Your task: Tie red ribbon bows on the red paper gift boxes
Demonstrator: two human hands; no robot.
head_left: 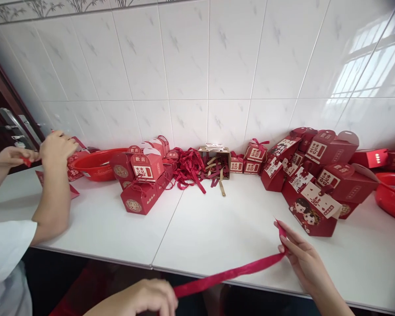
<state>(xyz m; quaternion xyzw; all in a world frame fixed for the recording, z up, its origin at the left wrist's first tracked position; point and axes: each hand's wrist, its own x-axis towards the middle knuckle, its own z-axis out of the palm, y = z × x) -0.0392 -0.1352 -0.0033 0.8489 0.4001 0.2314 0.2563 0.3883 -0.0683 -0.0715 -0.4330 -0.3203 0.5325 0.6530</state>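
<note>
A dark red ribbon [230, 274] stretches between my two hands, above the front edge of the white table [213, 228]. My left hand [153, 298], at the bottom centre, is closed on the ribbon's left part; its fingertips are partly cut off by the frame. My right hand [299, 254] pinches the ribbon near its other end, and a short tip of ribbon sticks up past the fingers. Nearest to my right hand stands a red gift box [312, 215] with two cartoon faces on it.
Red gift boxes [140, 197] stand left of a ribbon heap [189, 164] and an open carton [229, 164] of ribbon strips. More boxes [332, 147] are stacked right. Red basins [102, 164] sit on both sides. A co-worker's arms [54, 188] reach in at left.
</note>
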